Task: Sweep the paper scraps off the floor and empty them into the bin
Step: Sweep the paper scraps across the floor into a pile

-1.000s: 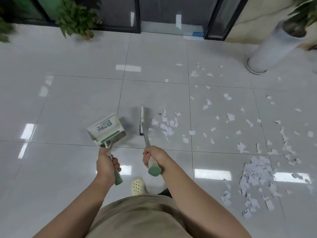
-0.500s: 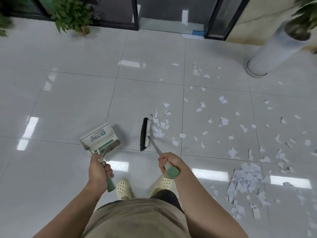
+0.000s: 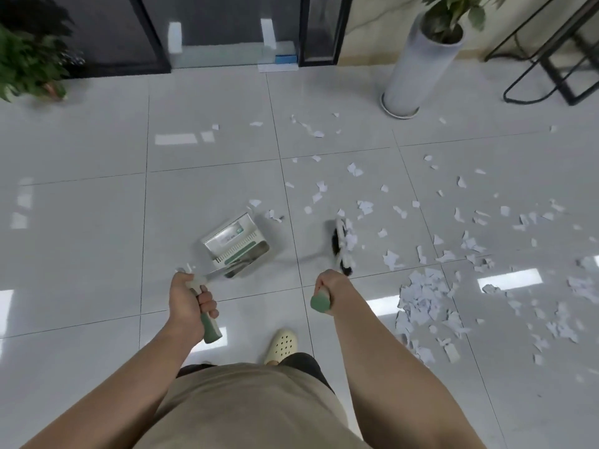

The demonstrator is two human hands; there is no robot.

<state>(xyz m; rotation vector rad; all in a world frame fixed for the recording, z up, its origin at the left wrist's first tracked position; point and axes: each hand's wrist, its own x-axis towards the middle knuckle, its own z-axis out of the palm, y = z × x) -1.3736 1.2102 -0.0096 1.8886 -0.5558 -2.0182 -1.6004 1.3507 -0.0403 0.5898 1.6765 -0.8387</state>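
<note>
My left hand [image 3: 189, 299] grips the green-ended handle of a white dustpan [image 3: 238, 243], which sits low over the tiles in the middle of the view. My right hand [image 3: 327, 286] holds the green grip of a broom; its dark head [image 3: 340, 246] is blurred, just right of the dustpan, with white scraps against its bristles. White paper scraps [image 3: 363, 207] lie scattered over the tiles to the right. A dense pile of scraps [image 3: 428, 303] lies beside my right forearm. No bin is in view.
A tall white planter [image 3: 421, 63] stands at the back right, with a black metal frame [image 3: 551, 66] beyond it. A leafy plant [image 3: 29, 63] sits at the back left. Dark glass doors [image 3: 227, 27] line the far wall. My cream shoe [image 3: 282, 346] is below the hands.
The view has swung to the right. The broom head has moved right, away from the dustpan, dragging scraps with it. The dustpan has turned and now sits nearer the middle.
</note>
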